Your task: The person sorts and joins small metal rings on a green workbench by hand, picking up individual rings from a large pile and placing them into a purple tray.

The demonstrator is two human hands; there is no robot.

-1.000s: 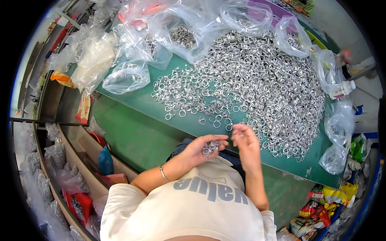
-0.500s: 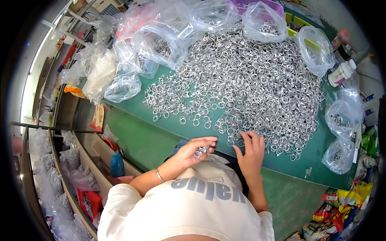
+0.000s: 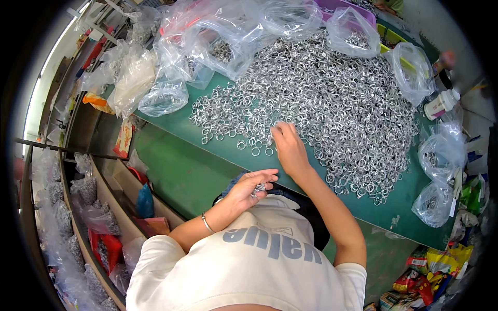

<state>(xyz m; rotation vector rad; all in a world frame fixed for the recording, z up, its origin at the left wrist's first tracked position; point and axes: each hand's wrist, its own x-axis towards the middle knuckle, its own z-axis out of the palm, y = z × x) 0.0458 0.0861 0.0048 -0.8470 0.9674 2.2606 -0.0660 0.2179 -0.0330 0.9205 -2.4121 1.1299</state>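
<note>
A large heap of silver metal rings [image 3: 353, 98] covers much of the green table [image 3: 218, 150], with a smaller, looser cluster of rings [image 3: 223, 111] at its left. My left hand [image 3: 249, 189] is curled palm up just off the table's front edge, with a few silver rings [image 3: 260, 186] in its fingers. Out over the table, my right hand [image 3: 291, 149] reaches to where the loose cluster meets the heap. Its fingertips are drawn together down at the rings; whatever they pinch is too small to make out.
Clear plastic bags [image 3: 223, 52] line the far left of the table, and more bags [image 3: 434, 202] lie at the right end beside a white bottle [image 3: 442, 104]. Purple [image 3: 358, 8] and yellow-green [image 3: 391, 36] bins stand at the back. Shelves of bagged rings [image 3: 91, 192] are at my left.
My right hand has moved forward and left, from the heap's near edge to the loose rings, and its fingers have drawn together. The left hand still holds its rings, nearly in place.
</note>
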